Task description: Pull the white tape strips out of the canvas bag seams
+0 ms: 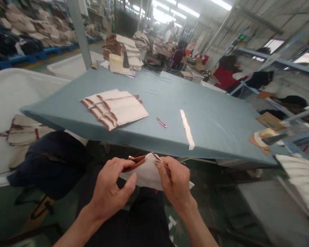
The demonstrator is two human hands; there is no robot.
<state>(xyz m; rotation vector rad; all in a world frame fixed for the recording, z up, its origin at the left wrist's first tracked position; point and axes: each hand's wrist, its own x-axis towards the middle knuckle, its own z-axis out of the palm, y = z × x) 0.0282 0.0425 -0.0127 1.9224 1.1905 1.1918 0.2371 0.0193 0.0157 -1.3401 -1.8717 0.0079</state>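
Between my hands, just off the near table edge, is a cream fabric piece (147, 174) with brown trim along its top. My left hand (112, 185) grips its left end, fingers behind the brown edge and thumb in front. At the right end, my right hand (175, 181) pinches the gathered cloth between thumb and fingers. Beyond them on the table lie a small pair of red-handled thread snips (161, 122) and a narrow white strip (187, 130). Farther left, overlapping cream fabric pieces with brown edges (126, 109) are spread in a stack.
The blue-covered table (154, 92) spans the view ahead. Stacked cream and brown pieces (128, 51) stand at its far left corner. A white bin (28, 85) is on the left, with dark cloth (54, 164) beside it. A tape roll (266, 137) sits at the right end.
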